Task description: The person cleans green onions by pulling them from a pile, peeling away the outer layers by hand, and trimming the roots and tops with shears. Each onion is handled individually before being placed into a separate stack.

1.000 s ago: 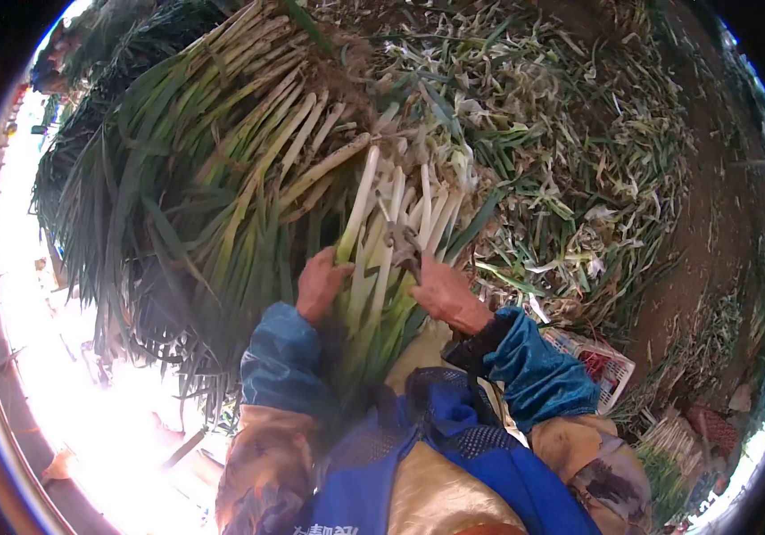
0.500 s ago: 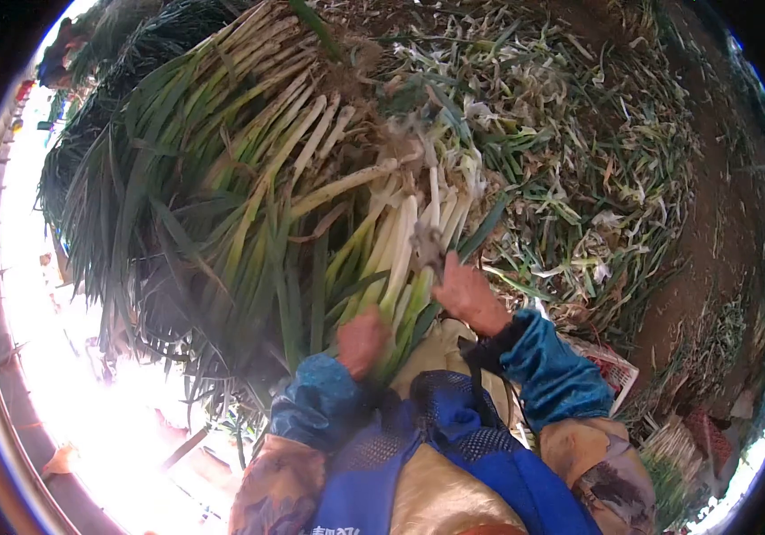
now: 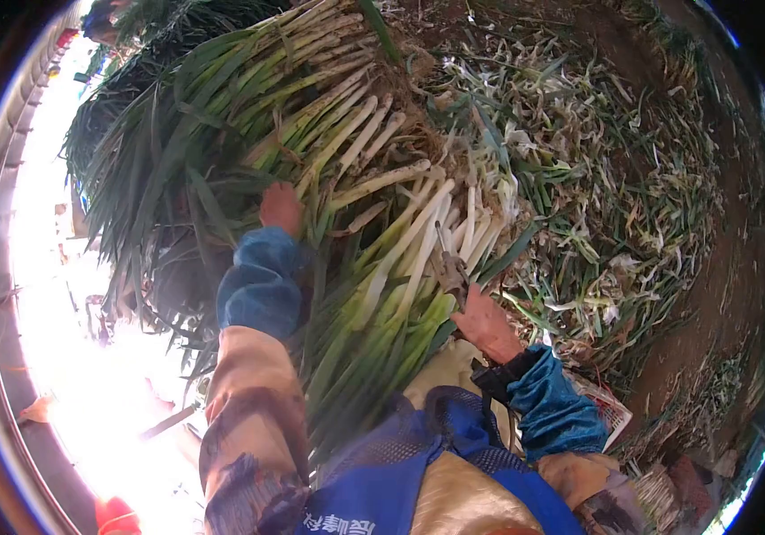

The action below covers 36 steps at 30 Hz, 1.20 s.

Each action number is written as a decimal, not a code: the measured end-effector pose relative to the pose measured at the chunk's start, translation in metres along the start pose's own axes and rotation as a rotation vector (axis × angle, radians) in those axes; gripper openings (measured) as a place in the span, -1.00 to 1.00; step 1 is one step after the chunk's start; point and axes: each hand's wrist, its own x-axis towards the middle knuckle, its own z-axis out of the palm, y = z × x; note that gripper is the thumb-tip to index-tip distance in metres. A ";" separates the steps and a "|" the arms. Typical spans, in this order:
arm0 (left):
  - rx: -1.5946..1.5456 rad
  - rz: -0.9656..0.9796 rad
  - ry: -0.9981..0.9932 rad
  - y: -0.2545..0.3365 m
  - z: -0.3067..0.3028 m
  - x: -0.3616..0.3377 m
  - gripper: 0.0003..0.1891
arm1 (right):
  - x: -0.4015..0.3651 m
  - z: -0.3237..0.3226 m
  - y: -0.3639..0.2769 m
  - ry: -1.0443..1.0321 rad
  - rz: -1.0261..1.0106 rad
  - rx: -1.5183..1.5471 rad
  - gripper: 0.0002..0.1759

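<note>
Stalk pile (image 3: 338, 134) is being pressed by left hand (image 3: 281, 207), the nearer one; grasp cannot be told; stalks are lying whites up-right of fingers. Tool (image 3: 447, 267) is being clenched in right hand (image 3: 487, 323) beside lap bundle (image 3: 391, 294)

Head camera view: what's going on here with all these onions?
A person in blue sleeve covers works over a bundle of long green onions with white stalks lying across their lap. The right hand grips a small grey metal tool against the white stalks. The left hand is stretched out onto the big pile of green onions beyond; whether it grips any cannot be told. On the right, loose green and white trimmings cover the soil.
</note>
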 end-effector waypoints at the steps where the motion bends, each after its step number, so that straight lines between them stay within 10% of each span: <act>1: 0.050 -0.033 -0.060 0.008 -0.003 -0.002 -0.77 | 0.001 0.000 -0.004 0.007 -0.022 0.001 -0.46; 6: -0.126 -0.120 -0.500 0.024 -0.036 0.001 -0.74 | -0.003 0.000 -0.036 0.047 -0.218 0.107 -0.39; 12: -1.246 -0.026 -0.602 0.047 0.001 -0.074 -0.73 | -0.030 -0.009 -0.069 -0.072 -0.118 0.091 -0.34; 14: -1.217 0.491 -0.112 0.066 -0.015 -0.093 -0.78 | -0.045 -0.014 -0.076 -0.136 -0.101 0.050 -0.33; 18: -1.455 0.067 -0.391 0.093 -0.039 -0.111 -0.80 | -0.045 0.000 -0.073 -0.129 -0.163 0.012 -0.34; 20: -1.154 0.429 -0.340 0.073 0.006 -0.108 -0.77 | -0.020 0.003 -0.071 -0.119 -0.139 -0.008 -0.32; 23: -1.760 -0.189 -0.356 0.087 0.008 -0.122 -0.78 | 0.000 -0.003 -0.070 -0.103 -0.114 0.022 -0.30; 29: -1.317 0.080 -0.438 0.092 -0.038 -0.111 -0.65 | -0.055 -0.023 -0.087 -0.228 -0.167 0.026 -0.41; 36: -0.621 -0.163 -0.356 0.112 -0.072 -0.112 -0.71 | -0.037 -0.008 -0.072 -0.148 -0.196 0.042 -0.38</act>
